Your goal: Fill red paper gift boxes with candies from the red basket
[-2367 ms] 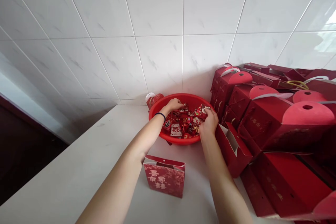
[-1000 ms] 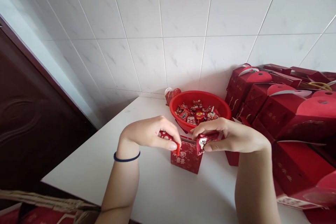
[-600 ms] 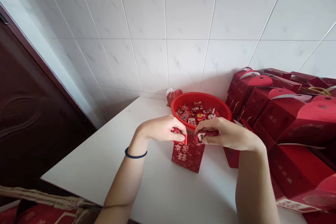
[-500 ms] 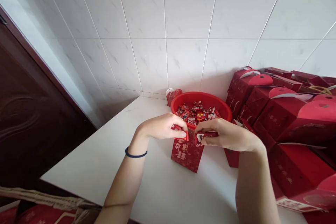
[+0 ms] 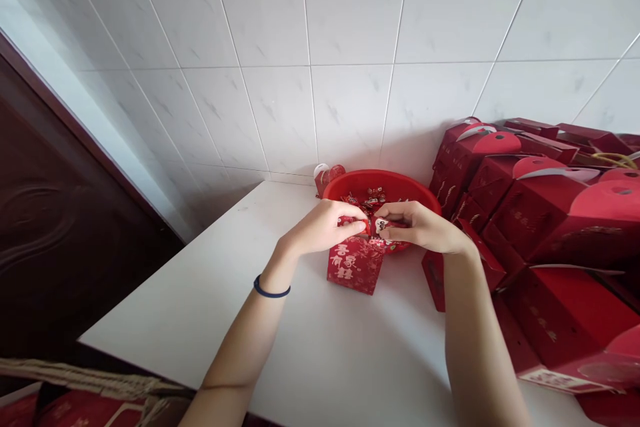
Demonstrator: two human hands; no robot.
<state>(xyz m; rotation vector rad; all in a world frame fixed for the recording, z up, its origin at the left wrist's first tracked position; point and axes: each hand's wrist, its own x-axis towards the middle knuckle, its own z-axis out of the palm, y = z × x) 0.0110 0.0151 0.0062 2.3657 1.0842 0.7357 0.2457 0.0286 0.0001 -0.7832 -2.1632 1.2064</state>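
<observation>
My left hand [image 5: 326, 225] is closed on small red-wrapped candies [image 5: 367, 227], partly hidden by its fingers. Close beside it, my right hand [image 5: 425, 228] pinches a dark red candy packet [image 5: 381, 225] with white and black lettering. Both hands are over the near rim of a red plastic basin [image 5: 380, 178], which holds many wrapped candies [image 5: 375, 195]. Just below the hands is a small red paper box [image 5: 353, 270] with pale characters on its front. My hands cover its top, so I cannot tell whether they touch it.
Stacked red gift boxes [image 5: 545, 213] crowd the right side of the white table [image 5: 225, 280]. A small red item [image 5: 325, 177] stands behind the basin, against the tiled wall [image 5: 350, 100]. A dark door [image 5: 65, 227] is at left; red bags [image 5: 75, 407] are at lower left.
Both hands have moved away from me toward the basin and closer together, still holding the candies. The small red box now appears nearer the basin too.
</observation>
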